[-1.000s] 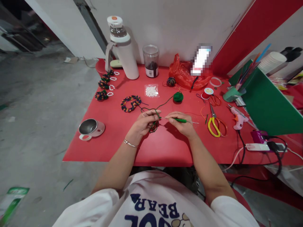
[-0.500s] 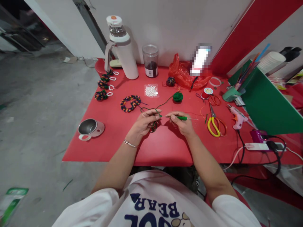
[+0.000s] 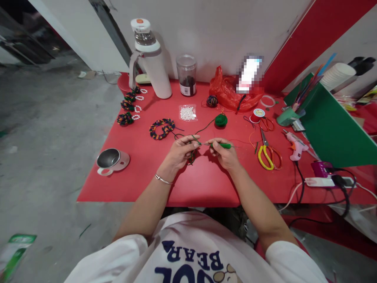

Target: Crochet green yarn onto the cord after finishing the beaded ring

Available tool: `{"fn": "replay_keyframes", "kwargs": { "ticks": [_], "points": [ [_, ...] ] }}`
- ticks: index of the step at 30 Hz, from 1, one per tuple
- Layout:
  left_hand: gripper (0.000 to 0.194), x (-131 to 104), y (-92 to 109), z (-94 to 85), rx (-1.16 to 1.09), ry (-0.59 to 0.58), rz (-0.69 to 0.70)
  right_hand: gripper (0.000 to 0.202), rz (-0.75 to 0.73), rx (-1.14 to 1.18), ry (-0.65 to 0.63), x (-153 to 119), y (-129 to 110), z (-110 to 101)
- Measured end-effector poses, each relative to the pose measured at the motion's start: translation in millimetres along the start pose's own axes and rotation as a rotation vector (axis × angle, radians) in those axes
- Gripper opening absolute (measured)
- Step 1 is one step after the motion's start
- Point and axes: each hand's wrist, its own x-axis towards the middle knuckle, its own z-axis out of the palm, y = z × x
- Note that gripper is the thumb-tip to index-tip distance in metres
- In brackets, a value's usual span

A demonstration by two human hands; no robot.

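Observation:
My left hand [image 3: 183, 150] pinches a small piece of dark green yarn work [image 3: 192, 157], part of which hangs below the fingers. In my right hand [image 3: 223, 151] is a crochet hook with a green handle [image 3: 225, 146], its thin tip pointing left at the yarn by my left fingertips. A green yarn ball [image 3: 220, 120] lies beyond the hands, with a strand running toward my left hand. Left of the hands rests a multicoloured braided loop [image 3: 161, 129]. A bag of white beads [image 3: 188, 113] lies flat behind them.
On the red table [image 3: 118, 190] are a mug [image 3: 113, 160], white bottle [image 3: 156, 70], jar [image 3: 187, 76], red plastic bag [image 3: 228, 92], scissors [image 3: 266, 155], thread spool [image 3: 258, 114], glue gun [image 3: 297, 146], and power strip [image 3: 321, 182]. Several beaded yarn pieces [image 3: 125, 118] sit at the left.
My right hand and the hook have shifted slightly left, and the hook's handle has turned a little. My left hand stays nearly in place with the yarn.

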Motion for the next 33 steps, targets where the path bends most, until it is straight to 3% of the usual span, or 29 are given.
{"fn": "replay_keyframes", "kwargs": {
  "ticks": [33],
  "points": [
    [0.044, -0.5, -4.3, 2.2, -0.039, 0.034, 0.037, 0.038, 0.133, 0.215, 0.078, 3.1, 2.5, 7.8]
  ]
}}
